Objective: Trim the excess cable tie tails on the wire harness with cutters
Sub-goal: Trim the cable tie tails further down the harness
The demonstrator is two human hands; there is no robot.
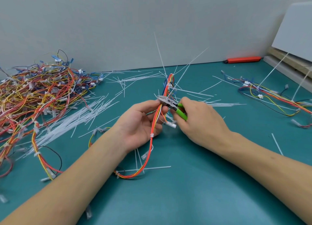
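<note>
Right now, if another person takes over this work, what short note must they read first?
Left hand holds the wire harness upright over the green table.
Right hand grips the green-handled cutters, their head at the harness just above the left fingers.
Done: many cut tails lie on the table; a harness pile sits far left.
Left: two long tie tails stand untrimmed; more harnesses wait at right.

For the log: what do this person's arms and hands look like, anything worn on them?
Both forearms are bare, with no sleeves in view. The left hand and right hand wear no gloves, and no rings, watch or wristbands show. No markings stand out.
</note>
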